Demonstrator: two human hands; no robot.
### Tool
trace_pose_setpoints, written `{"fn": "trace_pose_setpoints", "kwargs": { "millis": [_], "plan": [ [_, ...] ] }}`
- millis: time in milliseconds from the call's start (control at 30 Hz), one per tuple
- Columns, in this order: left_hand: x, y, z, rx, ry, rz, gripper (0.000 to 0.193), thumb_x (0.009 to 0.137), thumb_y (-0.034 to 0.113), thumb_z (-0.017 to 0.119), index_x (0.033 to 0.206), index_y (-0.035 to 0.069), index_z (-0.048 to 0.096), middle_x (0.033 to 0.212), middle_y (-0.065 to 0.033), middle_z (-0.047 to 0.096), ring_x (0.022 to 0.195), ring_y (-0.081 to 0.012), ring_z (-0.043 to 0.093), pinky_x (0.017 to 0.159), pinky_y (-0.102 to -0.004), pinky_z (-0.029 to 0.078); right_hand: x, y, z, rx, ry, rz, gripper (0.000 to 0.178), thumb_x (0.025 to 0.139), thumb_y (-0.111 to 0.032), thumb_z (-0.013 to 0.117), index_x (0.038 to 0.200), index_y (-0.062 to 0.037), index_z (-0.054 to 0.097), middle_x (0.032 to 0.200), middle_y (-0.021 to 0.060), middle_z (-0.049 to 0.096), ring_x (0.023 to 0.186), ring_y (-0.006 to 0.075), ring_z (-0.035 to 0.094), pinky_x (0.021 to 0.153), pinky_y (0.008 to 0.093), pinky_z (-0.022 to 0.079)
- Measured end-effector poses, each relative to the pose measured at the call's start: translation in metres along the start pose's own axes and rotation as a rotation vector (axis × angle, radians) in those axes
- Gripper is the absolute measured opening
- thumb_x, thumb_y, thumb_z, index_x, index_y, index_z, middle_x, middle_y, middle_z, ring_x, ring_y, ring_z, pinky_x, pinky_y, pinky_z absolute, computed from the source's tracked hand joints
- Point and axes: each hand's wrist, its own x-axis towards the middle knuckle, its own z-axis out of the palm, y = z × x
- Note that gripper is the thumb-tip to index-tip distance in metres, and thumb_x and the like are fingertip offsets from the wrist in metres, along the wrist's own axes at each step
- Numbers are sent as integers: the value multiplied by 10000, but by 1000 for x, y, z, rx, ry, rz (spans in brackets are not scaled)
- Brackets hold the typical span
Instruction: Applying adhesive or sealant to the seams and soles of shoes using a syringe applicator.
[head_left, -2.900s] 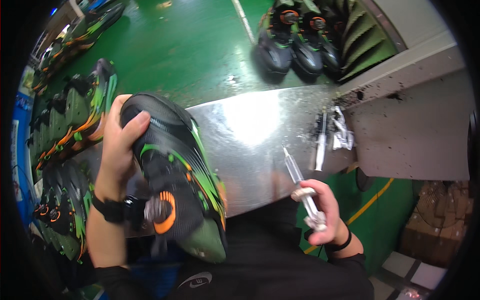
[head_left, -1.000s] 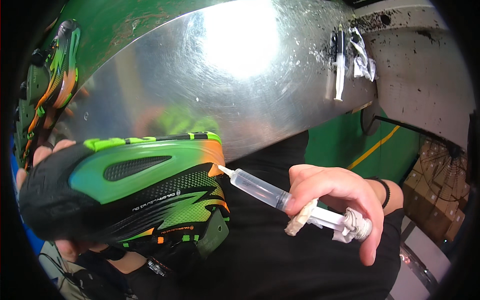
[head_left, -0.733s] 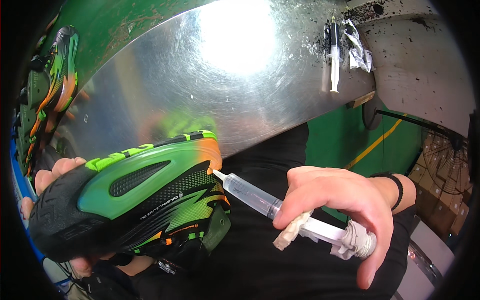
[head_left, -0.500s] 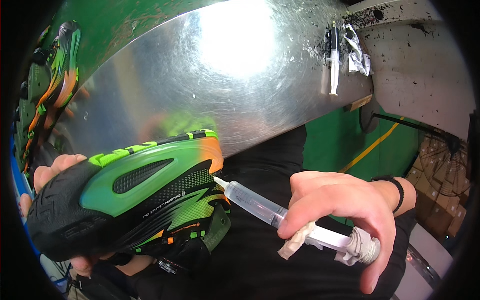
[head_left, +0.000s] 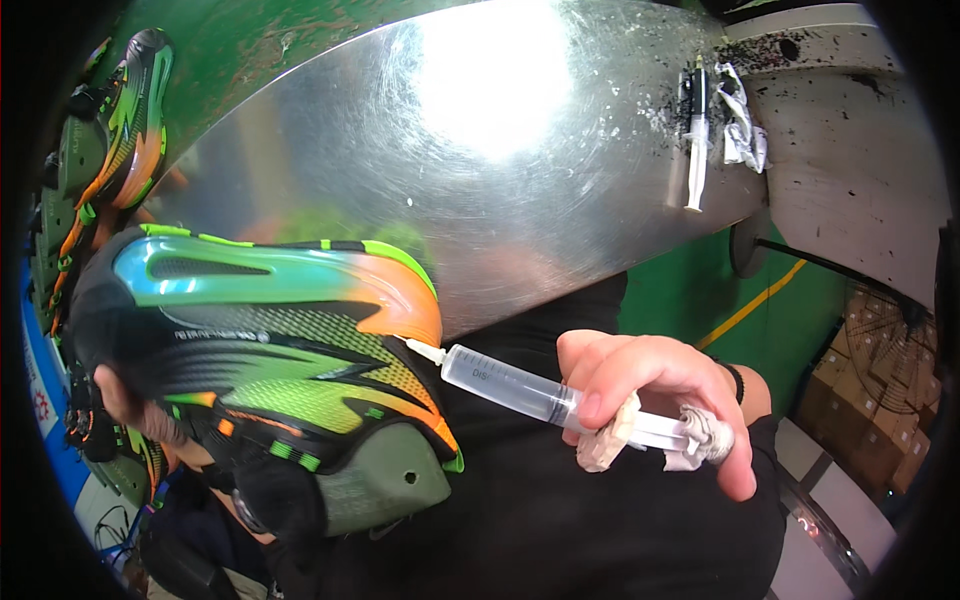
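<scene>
A green, orange and black sneaker (head_left: 300, 330) lies tilted on its side in front of me, its heel to the right. A dark green shoe last (head_left: 385, 485) juts from its opening. My left hand (head_left: 125, 400) grips the sneaker at the toe end, mostly hidden behind it. My right hand (head_left: 665, 385) is closed round a clear plastic syringe (head_left: 505, 385), thumb at the plunger end. Cloth-like wraps (head_left: 608, 435) pad the syringe's flange and plunger. Its pale tip meets or nearly meets the seam where upper and sole join near the heel.
A shiny metal table (head_left: 330, 150) lies beyond the sneaker. On its far right are a second syringe (head_left: 697, 130) with dark contents and a crumpled white wrapper (head_left: 738, 120). More sneakers (head_left: 130, 130) line the left. A fan (head_left: 900, 340) and cartons (head_left: 860, 370) stand at the right.
The sneaker has been rolled, turning its sole away and showing more of the upper and the last. My right hand and the syringe have shifted slightly left, with the tip still at the heel.
</scene>
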Motion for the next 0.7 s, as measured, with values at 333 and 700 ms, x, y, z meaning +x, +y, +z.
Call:
{"fn": "trace_pose_setpoints", "kwargs": {
  "millis": [333,700],
  "plan": [
    [3,-2,-11,-46,30,-233,457,930,373,569,1216,17,575,1217,-124,614,1082,-242,606,912,-377,485,1,16,-19,104,-20,-113,1100,598,-554,850,1349,92,372,1212,149,473,1071,232,502,893,328,397],
    [-69,4,-15,188,418,-214,489,920,370,565,1264,24,544,1278,-127,574,1161,-257,557,1017,-412,415,14,23,-33,-198,16,-129,875,662,-635,754,1232,-3,551,1096,79,632,865,175,556,675,299,301]
  ]
}}
